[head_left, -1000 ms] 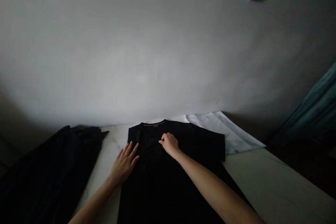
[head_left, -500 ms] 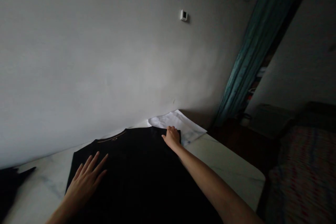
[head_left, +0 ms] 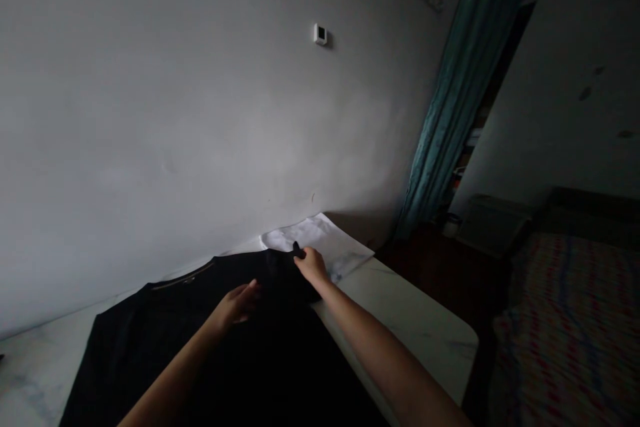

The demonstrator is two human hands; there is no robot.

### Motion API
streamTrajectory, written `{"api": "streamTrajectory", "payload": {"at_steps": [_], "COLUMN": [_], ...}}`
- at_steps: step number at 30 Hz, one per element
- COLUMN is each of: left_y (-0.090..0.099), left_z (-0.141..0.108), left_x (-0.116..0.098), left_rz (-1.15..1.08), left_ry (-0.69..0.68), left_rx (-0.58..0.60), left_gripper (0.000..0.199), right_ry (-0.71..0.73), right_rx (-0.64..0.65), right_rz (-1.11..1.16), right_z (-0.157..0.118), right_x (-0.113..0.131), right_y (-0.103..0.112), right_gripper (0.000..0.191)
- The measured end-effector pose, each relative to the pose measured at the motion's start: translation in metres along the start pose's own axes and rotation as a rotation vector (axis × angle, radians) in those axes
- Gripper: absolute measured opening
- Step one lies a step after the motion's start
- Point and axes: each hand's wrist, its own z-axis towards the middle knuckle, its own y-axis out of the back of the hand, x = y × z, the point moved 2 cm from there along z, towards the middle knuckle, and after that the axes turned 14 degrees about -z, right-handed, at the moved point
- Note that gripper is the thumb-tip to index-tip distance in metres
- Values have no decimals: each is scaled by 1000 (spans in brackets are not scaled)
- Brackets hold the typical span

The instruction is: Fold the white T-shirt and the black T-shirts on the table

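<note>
Right hand [head_left: 311, 265] holds a narrow fingertip pinch on the black T-shirt [head_left: 150, 327] edge; keep it firm. Left hand [head_left: 237, 303] lies against the shirt, grip indeterminate.

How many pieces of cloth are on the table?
2: a black T-shirt under the left hand and right hand, a white cloth beyond it; more may be hidden.

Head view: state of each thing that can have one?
Left hand: open, against the raised shirt fabric.
Right hand: pinching the shirt's far edge.
Black T-shirt: spread on the table, far side lifted and gathered.
White garment: lying flat, partly under the shirt.
Teal curtain: hanging.
</note>
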Motion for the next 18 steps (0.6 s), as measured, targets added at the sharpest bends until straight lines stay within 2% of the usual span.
{"api": "streamTrajectory", "payload": {"at_steps": [1, 3, 5, 7, 10, 12, 15, 18], "left_y": [-19, -46, -58, -61, -58, -54, -50, -44], "left_z": [7, 20, 32, 41, 51, 54, 59, 63], "left_x": [-6, -19, -30, -36, -40, -41, -42, -42], "left_rz": [-157, -346, -375, -338, -292, -265, -225, -191], "left_ry": [86, 149, 116, 85, 79, 76, 54, -9], "left_rx": [1, -71, -192, -303, -375, -398, -424, -440], "left_gripper": [64, 58, 45, 34, 30, 32, 32, 31], "right_ry": [53, 184, 297, 352, 329, 256, 144, 103], "right_rx": [-17, -32, -27, -49, -132, -85, 105, 173], "right_rz": [16, 27, 19, 1, -52, -79, -55, -100], "right_z": [-7, -22, -39, -56, -83, -99, -120, -141], "right_x": [15, 44, 62, 63, 34, 3, -37, -55], "right_y": [-2, -6, -8, -8, -4, -2, 0, 8], "right_gripper": [23, 23, 22, 26, 50, 62, 51, 28]}}
